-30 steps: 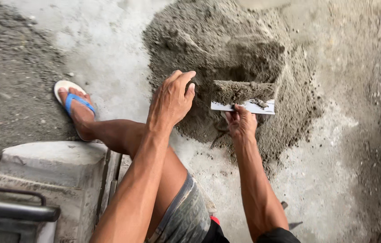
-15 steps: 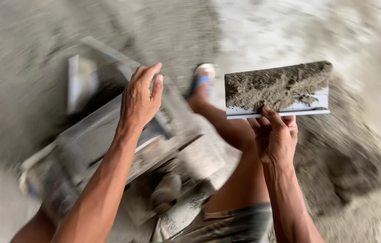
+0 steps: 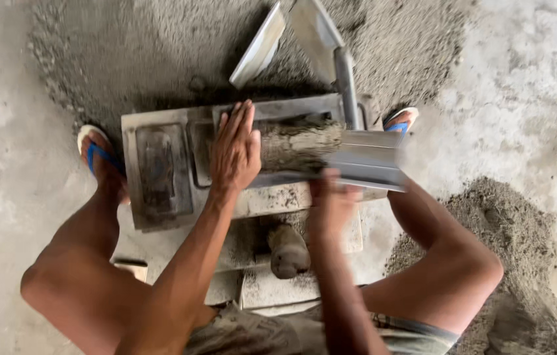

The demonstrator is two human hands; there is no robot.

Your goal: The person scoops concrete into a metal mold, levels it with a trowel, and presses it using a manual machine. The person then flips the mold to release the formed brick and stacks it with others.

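left hand (image 3: 235, 148) open, flat on the metal block mould (image 3: 160, 171); right hand (image 3: 331, 204) gripping flat scoop (image 3: 364, 161) over mould; damp cement mix (image 3: 298, 144) looks heavy, crumbly; best carried by scoop handle

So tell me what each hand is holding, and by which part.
The right hand grips the near edge of the flat metal scoop, which tips grey mix into the block mould. The left hand holds nothing; it rests flat on the mould.

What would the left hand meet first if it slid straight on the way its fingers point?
The left hand lies flat on the grey metal block mould, fingers pointing away from the body. Straight on, it would likely meet the mould's far rim first, then the grey sand pile.
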